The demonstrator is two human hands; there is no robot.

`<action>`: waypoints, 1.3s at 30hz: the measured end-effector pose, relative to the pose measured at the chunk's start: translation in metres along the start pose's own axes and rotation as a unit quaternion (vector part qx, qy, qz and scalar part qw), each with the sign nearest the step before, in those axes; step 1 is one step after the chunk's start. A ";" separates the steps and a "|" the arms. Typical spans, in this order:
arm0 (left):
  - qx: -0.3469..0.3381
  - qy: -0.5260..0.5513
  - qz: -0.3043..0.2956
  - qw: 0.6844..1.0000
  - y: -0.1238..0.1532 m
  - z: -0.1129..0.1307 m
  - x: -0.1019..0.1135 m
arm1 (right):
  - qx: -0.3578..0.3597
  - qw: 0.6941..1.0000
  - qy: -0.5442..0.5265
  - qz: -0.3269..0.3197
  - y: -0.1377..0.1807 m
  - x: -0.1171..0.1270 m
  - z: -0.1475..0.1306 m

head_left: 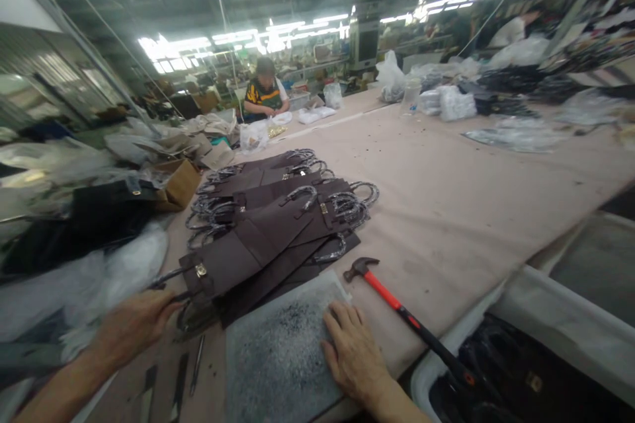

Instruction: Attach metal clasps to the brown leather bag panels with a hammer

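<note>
My left hand (131, 329) is at the lower left, its fingers closed at the end of a dark strap on a brown bag panel (248, 248). That panel has a gold clasp and lies on top of a stack of similar brown bag panels (278, 185) with plastic-wrapped handles. My right hand (354, 350) rests flat, fingers spread, on the right edge of a worn grey slab (282, 350). Just right of the slab lies a claw hammer (384, 291) with a red and black handle. Thin tools, including a metal punch-like rod (197, 365), lie left of the slab.
Clear plastic bags and a cardboard box (181, 184) crowd the left side. At lower right, a white bin (540, 284) holds dark goods. A person (266, 92) works at the far end of the table (446, 192); plastic-wrapped bundles (454, 104) lie at far right.
</note>
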State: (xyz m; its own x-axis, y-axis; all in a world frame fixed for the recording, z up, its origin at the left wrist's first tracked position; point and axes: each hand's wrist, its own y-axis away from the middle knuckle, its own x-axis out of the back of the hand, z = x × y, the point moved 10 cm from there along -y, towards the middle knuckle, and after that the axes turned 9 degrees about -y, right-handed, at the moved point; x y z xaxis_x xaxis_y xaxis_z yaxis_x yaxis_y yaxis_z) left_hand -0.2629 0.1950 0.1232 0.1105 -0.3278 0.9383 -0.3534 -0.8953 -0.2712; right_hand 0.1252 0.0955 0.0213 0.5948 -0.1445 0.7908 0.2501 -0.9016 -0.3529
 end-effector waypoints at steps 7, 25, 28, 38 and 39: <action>0.100 0.216 0.051 0.970 0.084 0.208 0.028 | 0.008 0.997 -0.076 -0.004 -0.006 0.003 0.002; 0.120 0.337 -0.140 0.923 0.093 0.372 -0.004 | 0.095 0.982 -0.133 -0.092 -0.007 0.002 -0.010; 0.098 0.320 -0.162 0.928 0.092 0.375 -0.004 | 0.101 0.981 -0.124 -0.112 -0.006 -0.001 -0.011; 0.038 0.352 -0.167 0.920 0.091 0.371 0.007 | 0.136 0.972 -0.103 -0.159 -0.021 -0.017 -0.038; 0.035 0.358 -0.167 0.918 0.091 0.372 0.007 | 0.135 0.972 -0.110 -0.156 -0.022 -0.019 -0.037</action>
State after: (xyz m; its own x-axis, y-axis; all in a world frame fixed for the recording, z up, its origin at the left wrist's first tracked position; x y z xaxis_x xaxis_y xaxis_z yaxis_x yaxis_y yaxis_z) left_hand 0.0511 -0.0008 0.0250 -0.4465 0.2287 0.8651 -0.3469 -0.9354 0.0682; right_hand 0.0802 0.1029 0.0331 0.5997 0.2355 0.7648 0.6177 -0.7438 -0.2554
